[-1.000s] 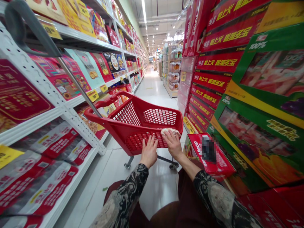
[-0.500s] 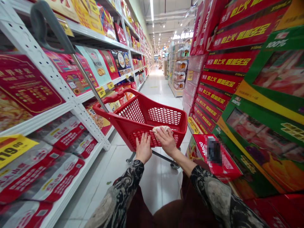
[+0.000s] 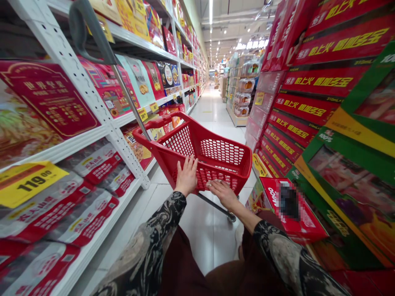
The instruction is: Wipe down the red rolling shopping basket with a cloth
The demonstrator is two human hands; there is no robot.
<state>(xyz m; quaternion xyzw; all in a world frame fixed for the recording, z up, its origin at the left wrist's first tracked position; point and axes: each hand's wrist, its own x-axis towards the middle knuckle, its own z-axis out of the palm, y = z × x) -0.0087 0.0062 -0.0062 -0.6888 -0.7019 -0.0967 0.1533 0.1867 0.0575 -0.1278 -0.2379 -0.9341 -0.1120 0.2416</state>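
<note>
A red plastic shopping basket cart [image 3: 163, 159] with perforated walls stands on the floor in front of me. Against its near side, just below the rim, my left hand [image 3: 187, 176] lies with fingers spread and holds nothing. Lower and to the right, my right hand [image 3: 224, 195] presses a pale cloth [image 3: 211, 183] to the same wall. Most of that cloth is hidden under the fingers. A grey handle [image 3: 101, 35] on a metal rod rises from the cart's left end.
White shelving [image 3: 106, 130] with packaged goods and shrink-wrapped bottles [image 3: 89, 209] runs along the left. Stacked red drink cartons [image 3: 308, 100] and green boxes [image 3: 348, 152] crowd the right. A red box [image 3: 308, 224] sits low near my right arm. The tiled aisle [image 3: 212, 102] stretches ahead.
My right hand has slid down the cart's near wall with the cloth, from the rim to lower on the side. My left hand has moved up towards the rim. The view has shifted slightly left.
</note>
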